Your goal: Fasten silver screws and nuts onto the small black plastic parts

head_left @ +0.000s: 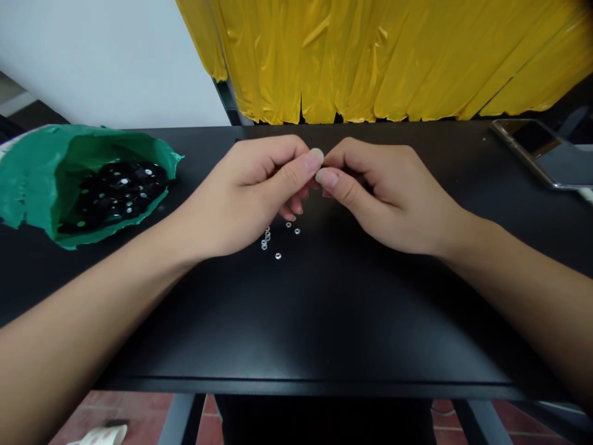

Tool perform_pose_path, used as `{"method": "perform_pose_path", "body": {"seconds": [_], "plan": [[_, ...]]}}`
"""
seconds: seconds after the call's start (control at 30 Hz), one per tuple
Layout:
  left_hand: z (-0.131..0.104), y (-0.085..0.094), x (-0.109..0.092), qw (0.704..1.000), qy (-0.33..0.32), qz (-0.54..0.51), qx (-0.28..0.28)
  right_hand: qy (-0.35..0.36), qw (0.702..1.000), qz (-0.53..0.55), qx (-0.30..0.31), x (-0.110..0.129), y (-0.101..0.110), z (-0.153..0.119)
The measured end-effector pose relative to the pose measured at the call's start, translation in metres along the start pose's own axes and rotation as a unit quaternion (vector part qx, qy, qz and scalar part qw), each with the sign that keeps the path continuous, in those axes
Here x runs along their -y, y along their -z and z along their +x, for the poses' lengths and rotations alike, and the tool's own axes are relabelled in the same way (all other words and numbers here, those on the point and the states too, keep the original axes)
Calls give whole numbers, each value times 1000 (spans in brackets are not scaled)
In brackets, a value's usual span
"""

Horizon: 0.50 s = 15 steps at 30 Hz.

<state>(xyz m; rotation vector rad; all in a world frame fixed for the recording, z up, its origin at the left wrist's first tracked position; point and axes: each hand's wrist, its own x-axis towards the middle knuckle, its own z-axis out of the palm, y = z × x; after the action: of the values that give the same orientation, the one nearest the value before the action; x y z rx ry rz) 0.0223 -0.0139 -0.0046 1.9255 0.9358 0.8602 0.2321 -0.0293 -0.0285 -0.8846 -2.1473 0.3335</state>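
Observation:
My left hand [259, 185] and my right hand [382, 191] meet above the middle of a black table [296, 321]. Thumb and index finger are pinched together on each hand, and the fingertips of both almost touch. Whatever lies between them is hidden or too small to make out. Below my left hand, several small silvery rings [278, 255] lie scattered on the tabletop, some close together beside the palm.
At the left lies an open green bag [28, 179] with many small black pieces [125, 191] and shiny bits inside. A smartphone [532, 148] rests at the far right. Yellow plastic sheeting [370, 55] hangs behind the table, next to a white panel [120, 62].

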Motion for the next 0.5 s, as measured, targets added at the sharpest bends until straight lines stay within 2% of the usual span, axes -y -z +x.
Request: {"method": "perform_pose_path", "body": {"seconds": [0.1, 0.23, 0.37, 0.5], "plan": [[-1, 0, 2, 999, -28, 45, 8, 32, 999, -16, 18, 2, 1, 0], [0, 0, 6, 996, -57, 75, 6, 33, 999, 1, 13, 0, 0, 1], [3, -3, 9, 998, -30, 46, 2, 22, 999, -27, -5, -1, 0, 1], [5, -10, 7, 997, 39, -33, -56, 27, 991, -121, -45, 1, -3, 0]]}}
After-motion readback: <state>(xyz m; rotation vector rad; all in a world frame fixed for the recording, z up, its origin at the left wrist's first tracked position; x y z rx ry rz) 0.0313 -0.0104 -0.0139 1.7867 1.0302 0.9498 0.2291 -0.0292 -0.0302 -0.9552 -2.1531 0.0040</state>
